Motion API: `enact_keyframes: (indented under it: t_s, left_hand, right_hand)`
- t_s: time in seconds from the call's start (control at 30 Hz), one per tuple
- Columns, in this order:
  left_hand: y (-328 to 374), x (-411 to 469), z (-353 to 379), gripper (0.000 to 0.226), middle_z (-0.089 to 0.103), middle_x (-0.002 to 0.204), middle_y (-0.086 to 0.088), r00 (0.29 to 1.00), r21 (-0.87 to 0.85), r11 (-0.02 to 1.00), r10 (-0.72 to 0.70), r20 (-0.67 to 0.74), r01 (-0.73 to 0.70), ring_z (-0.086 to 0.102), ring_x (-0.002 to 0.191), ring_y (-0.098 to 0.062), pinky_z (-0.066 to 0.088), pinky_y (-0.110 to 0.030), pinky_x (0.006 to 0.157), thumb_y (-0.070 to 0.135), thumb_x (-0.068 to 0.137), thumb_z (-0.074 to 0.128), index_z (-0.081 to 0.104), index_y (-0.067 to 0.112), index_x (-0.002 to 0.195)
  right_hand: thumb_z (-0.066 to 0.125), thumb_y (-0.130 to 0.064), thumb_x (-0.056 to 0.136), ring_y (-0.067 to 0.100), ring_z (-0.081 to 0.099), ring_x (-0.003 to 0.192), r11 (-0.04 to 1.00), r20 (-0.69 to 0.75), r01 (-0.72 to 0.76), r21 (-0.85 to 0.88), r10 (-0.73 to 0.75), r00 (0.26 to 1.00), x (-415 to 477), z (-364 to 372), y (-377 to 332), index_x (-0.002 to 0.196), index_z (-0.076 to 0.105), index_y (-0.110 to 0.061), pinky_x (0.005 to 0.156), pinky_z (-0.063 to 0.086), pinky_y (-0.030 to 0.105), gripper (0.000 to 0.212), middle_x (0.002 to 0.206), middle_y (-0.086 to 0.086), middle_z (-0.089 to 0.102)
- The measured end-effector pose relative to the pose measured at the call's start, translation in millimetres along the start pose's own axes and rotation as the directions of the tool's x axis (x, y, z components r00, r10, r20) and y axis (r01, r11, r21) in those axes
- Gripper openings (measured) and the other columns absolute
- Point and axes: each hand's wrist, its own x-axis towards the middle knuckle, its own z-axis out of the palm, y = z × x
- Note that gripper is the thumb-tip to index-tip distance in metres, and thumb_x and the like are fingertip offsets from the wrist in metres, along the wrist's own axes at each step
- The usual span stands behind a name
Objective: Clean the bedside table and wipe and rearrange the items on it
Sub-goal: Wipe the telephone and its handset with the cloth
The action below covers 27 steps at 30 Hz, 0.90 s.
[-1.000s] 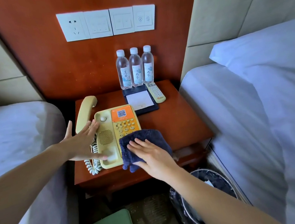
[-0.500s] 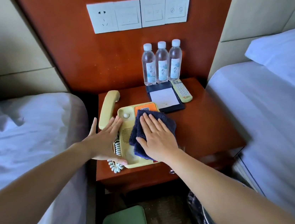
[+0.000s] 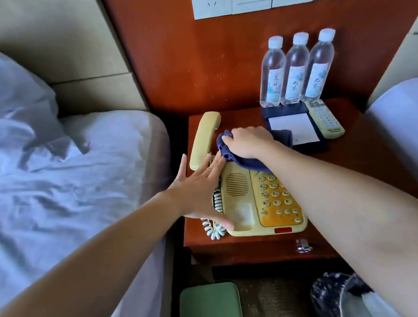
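Left hand: my fingers flat, steadying the phone at its left edge.
Right hand: I grasp the cloth atop the phone.

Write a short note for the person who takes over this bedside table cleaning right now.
Left hand: open, flat, steadies the phone base at its left side.
Right hand: grips the blue cloth on the far end of the base.
Handset lies off the cradle, on the table beside the base.
Three bottles, notepad, remote: at back right.
Done: phone wipe under way.
Left: replace handset, wipe tabletop.
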Motion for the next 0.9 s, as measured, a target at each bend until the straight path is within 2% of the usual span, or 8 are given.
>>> enact_keyframes:
  t_s: [0.1, 0.2, 0.3, 0.5, 0.57, 0.63, 0.77, 0.9]
  left_hand:
    - [0, -1, -1, 0.151, -0.029, 0.159, 0.008, 1.0, -0.018, 1.0, -0.009, 0.01, 0.009, -0.029, 0.144, -0.015, -0.017, -0.064, 0.112, 0.094, 0.05, 0.058, -0.033, 0.023, 0.147]
    - [-1, -3, 0, 0.15, -0.029, 0.159, 0.008, 1.0, -0.026, 0.999, -0.019, 0.015, 0.02, -0.03, 0.144, -0.013, -0.018, -0.063, 0.112, 0.093, 0.05, 0.058, -0.03, 0.023, 0.149]
    - [0, -4, -3, 0.151, -0.027, 0.159, 0.009, 0.999, 0.004, 1.0, -0.031, 0.011, 0.031, -0.026, 0.146, -0.013, -0.016, -0.065, 0.112, 0.095, 0.048, 0.057, -0.029, 0.022, 0.15]
    - [1, -5, -2, 0.153, -0.026, 0.159, 0.011, 0.999, -0.008, 0.999, -0.041, 0.005, 0.041, -0.026, 0.146, -0.013, -0.016, -0.066, 0.112, 0.096, 0.045, 0.057, -0.03, 0.024, 0.149]
    - [1, -4, -1, 0.153, -0.026, 0.159, 0.011, 0.999, -0.007, 0.999, -0.041, 0.0, 0.041, -0.026, 0.146, -0.013, -0.016, -0.066, 0.112, 0.096, 0.044, 0.056, -0.03, 0.024, 0.149]
    - [1, -4, -2, 0.154, -0.026, 0.159, 0.01, 0.999, -0.008, 0.999, -0.042, -0.002, 0.042, -0.027, 0.146, -0.013, -0.017, -0.065, 0.112, 0.097, 0.043, 0.056, -0.03, 0.025, 0.149]
    - [1, -4, -1, 0.154, -0.026, 0.16, 0.009, 0.999, -0.017, 0.999, -0.037, -0.003, 0.037, -0.026, 0.146, -0.012, -0.019, -0.064, 0.112, 0.096, 0.044, 0.057, -0.028, 0.024, 0.15]
    - [1, -3, -1, 0.155, -0.024, 0.16, 0.008, 1.0, -0.011, 1.0, -0.028, -0.015, 0.028, -0.025, 0.146, -0.012, -0.022, -0.062, 0.111, 0.096, 0.044, 0.058, -0.028, 0.023, 0.15]
  right_hand:
    - [0.031, -0.052, 0.1, 0.035, 0.056, 0.116, 0.999, 0.055, -0.001, 0.035, -0.001, 0.998, 12, -5, -5, 0.125, 0.057, -0.017, 0.082, 0.037, 0.039, 0.05, 0.129, 0.013, 0.059]
    - [0.032, -0.055, 0.099, 0.033, 0.058, 0.111, 0.995, 0.055, 0.087, 0.047, -0.089, 0.995, 11, 0, -1, 0.111, 0.058, -0.027, 0.08, 0.039, 0.038, 0.041, 0.123, 0.008, 0.063]
    - [0.03, -0.061, 0.097, 0.032, 0.06, 0.101, 0.987, -0.033, 0.156, 0.024, -0.155, 0.987, 3, 1, 9, 0.093, 0.054, -0.027, 0.075, 0.04, 0.037, 0.042, 0.11, 0.005, 0.066]
    - [0.03, -0.057, 0.1, 0.035, 0.059, 0.101, 0.997, -0.241, 0.07, -0.026, -0.074, 0.968, -21, 6, 38, 0.101, 0.052, -0.014, 0.078, 0.039, 0.04, 0.048, 0.108, 0.012, 0.066]
    - [0.035, -0.053, 0.1, 0.036, 0.057, 0.105, 0.998, -0.301, 0.031, 0.057, -0.013, 0.954, -28, 11, 41, 0.102, 0.052, -0.011, 0.081, 0.04, 0.042, 0.045, 0.11, 0.013, 0.064]
    - [0.043, -0.05, 0.099, 0.036, 0.055, 0.111, 0.969, -0.299, -0.031, 0.245, 0.106, 0.948, -35, 15, 45, 0.111, 0.054, -0.009, 0.083, 0.042, 0.042, 0.044, 0.116, 0.014, 0.062]
    - [0.05, -0.04, 0.099, 0.035, 0.049, 0.126, 0.773, -0.172, -0.164, 0.613, 0.333, 0.927, -63, 21, 55, 0.141, 0.04, -0.012, 0.095, 0.041, 0.04, 0.052, 0.138, 0.011, 0.053]
    - [0.045, -0.039, 0.102, 0.037, 0.05, 0.126, 0.652, -0.068, -0.233, 0.721, 0.402, 0.913, -99, 27, 57, 0.147, 0.034, -0.014, 0.098, 0.038, 0.037, 0.053, 0.138, 0.016, 0.054]
